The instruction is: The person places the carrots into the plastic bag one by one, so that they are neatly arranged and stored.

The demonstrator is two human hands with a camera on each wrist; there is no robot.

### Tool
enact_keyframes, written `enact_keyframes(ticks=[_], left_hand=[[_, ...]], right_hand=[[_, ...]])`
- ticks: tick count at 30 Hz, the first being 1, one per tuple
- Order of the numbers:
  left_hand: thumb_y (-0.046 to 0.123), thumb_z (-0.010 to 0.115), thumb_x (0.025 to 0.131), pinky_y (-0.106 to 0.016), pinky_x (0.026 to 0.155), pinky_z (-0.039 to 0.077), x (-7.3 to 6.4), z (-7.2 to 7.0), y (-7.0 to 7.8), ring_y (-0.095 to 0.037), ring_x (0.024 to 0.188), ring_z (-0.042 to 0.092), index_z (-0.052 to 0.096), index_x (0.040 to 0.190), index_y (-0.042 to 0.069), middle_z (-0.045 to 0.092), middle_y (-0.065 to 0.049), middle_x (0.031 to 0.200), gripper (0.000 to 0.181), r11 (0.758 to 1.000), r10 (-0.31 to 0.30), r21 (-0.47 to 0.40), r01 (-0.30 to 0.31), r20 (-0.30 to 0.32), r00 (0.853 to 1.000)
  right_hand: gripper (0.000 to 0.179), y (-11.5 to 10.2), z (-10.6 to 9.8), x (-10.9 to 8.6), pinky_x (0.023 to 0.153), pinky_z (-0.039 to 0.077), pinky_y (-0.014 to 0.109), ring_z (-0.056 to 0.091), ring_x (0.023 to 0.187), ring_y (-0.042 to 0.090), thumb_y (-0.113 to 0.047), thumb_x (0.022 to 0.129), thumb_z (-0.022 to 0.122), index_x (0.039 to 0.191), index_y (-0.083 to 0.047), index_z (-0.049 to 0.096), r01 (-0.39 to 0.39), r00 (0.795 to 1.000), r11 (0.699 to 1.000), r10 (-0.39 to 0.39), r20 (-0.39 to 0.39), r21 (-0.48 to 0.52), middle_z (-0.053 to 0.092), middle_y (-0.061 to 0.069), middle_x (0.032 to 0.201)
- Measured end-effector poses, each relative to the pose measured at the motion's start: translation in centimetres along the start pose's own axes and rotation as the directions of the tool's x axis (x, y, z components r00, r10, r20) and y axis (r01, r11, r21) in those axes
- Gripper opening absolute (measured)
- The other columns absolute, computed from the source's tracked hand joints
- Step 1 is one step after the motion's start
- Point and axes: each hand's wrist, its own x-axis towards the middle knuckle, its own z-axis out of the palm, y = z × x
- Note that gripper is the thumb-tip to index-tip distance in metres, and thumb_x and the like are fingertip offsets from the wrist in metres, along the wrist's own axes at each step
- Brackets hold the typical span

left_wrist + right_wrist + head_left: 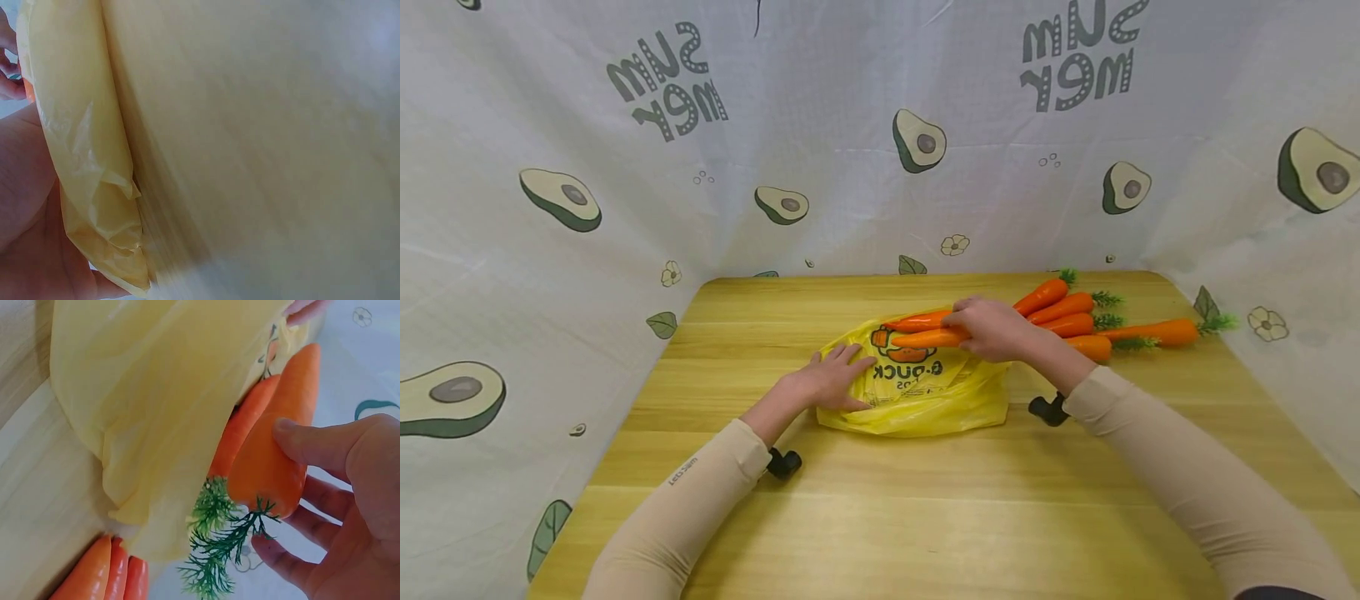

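My right hand (pixel 996 329) pinches an orange toy carrot (pixel 928 338) at its thick end, thumb on one side and fingers on the other. Its tip points left over a yellow plastic bag (pixel 925 412) with a printed duck design. The carrot's dark green top (pixel 240 531) hangs below the fingers in the right wrist view. Behind it, a redder carrot (pixel 917 322) lies along the bag's far side. My left hand (pixel 831 379) rests with spread fingers on the bag's left end. In the left wrist view its palm (pixel 25 206) is beside the yellow plastic, which hides part of the fingers.
Several more carrots (pixel 1063 308) with green tops lie fanned out right of the bag. One carrot (pixel 1157 333) is farthest right, near the edge of the wooden table (pixel 880 517). An avocado-print curtain (pixel 850 167) hangs behind and beside the table.
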Motion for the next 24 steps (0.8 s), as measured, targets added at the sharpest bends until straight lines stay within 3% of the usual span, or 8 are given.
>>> enact_keyframes(ticks=[14, 24], left_hand=[[0.056, 0.063, 0.094, -0.067, 0.119, 0.017, -0.1, 0.1, 0.2, -0.037, 0.156, 0.010, 0.024, 0.162, 0.026, 0.012, -0.011, 0.169, 0.084, 1.000, 0.000, -0.003, 0.000, -0.010, 1.000], [0.056, 0.064, 0.094, -0.067, 0.119, 0.017, -0.1, 0.0, 0.2, -0.036, 0.156, 0.010, 0.024, 0.162, 0.027, 0.012, -0.011, 0.169, 0.084, 1.000, -0.011, -0.011, 0.011, -0.004, 1.000]], right_hand=[[0.034, -0.9, 1.1, 1.6, 0.088, 0.047, 0.056, 0.056, 0.103, 0.030, -0.014, 0.088, 0.077, 0.122, -0.014, 0.073, -0.033, 0.999, 0.999, 0.034, 0.028, -0.038, 0.065, 0.007, 0.109], [0.036, -1.3, 2.0, 2.3, 0.094, 0.047, 0.058, 0.058, 0.111, 0.031, -0.015, 0.092, 0.073, 0.128, -0.014, 0.070, -0.056, 0.998, 0.997, 0.058, 0.035, -0.049, 0.066, 0.010, 0.118]])
